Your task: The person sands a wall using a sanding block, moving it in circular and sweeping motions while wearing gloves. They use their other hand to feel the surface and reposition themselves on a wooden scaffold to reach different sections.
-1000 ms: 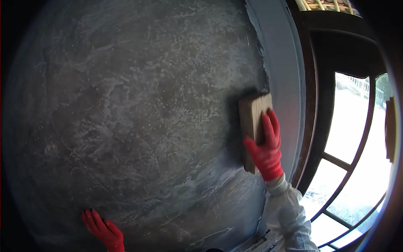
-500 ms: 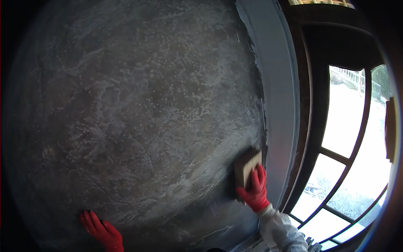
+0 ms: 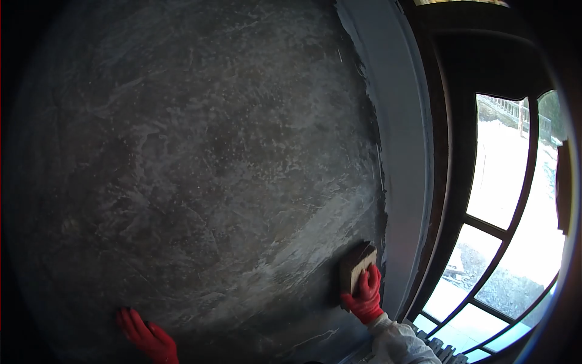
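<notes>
In my red-gloved right hand is a light wooden sanding block with dark edges. The fingers grip its outer face while it lies against the dark grey, mottled wall, close to the wall's right edge. My left hand, also in a red glove, rests on the wall at the lower left with its fingers stretched out and nothing in them. Pale streaks and smears run across the wall up and left of the block.
A smooth grey strip borders the wall on the right. Beyond it stands a dark frame with glass panes, bright outdoors behind. Grey metal pieces show at the bottom right, below my white sleeve.
My right hand has moved down along the wall with the sanding block. My left hand stays in nearly the same place.
</notes>
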{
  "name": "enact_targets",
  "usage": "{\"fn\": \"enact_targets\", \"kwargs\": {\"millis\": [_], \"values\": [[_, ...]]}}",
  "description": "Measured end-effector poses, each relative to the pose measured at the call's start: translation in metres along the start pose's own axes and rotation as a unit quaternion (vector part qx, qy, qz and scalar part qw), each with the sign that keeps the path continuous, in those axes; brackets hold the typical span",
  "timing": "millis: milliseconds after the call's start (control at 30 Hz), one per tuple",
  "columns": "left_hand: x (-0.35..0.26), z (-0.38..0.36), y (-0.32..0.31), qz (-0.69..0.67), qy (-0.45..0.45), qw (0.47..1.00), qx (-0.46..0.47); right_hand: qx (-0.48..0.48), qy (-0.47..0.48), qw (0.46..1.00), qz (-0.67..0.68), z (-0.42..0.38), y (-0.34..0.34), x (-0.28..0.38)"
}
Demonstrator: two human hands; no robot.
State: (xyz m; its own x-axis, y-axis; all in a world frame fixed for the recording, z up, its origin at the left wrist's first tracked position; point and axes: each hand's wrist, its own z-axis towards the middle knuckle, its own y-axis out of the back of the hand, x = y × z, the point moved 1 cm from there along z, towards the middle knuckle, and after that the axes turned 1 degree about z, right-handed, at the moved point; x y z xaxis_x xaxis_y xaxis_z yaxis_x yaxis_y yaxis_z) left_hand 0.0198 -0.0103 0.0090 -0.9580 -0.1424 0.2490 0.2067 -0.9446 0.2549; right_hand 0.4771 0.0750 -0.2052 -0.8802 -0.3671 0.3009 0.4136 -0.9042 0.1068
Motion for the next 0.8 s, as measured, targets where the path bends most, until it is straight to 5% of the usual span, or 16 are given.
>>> {"fn": "enact_targets", "kwargs": {"millis": [67, 333, 433, 633, 800], "values": [[0.002, -0.001, -0.003, 0.003, -0.007, 1.0, -0.01, 0.008, 0.007, 1.0, 0.009, -0.002, 0.001, -0.001], [0.004, -0.004, -0.005, 0.009, -0.018, 0.999, -0.026, -0.064, 0.027, 0.997, 0.028, 0.207, 0.025, 0.04], [0.004, -0.005, -0.004, 0.013, -0.01, 1.0, -0.011, -0.042, 0.015, 0.999, 0.019, 0.183, 0.025, 0.038], [0.002, -0.004, -0.003, 0.005, 0.002, 1.0, -0.007, -0.002, -0.016, 1.0, 0.007, -0.001, 0.001, 0.0], [0.003, -0.003, -0.004, 0.001, -0.012, 1.0, -0.013, -0.031, 0.04, 0.998, 0.023, 0.081, 0.008, 0.008]]}}
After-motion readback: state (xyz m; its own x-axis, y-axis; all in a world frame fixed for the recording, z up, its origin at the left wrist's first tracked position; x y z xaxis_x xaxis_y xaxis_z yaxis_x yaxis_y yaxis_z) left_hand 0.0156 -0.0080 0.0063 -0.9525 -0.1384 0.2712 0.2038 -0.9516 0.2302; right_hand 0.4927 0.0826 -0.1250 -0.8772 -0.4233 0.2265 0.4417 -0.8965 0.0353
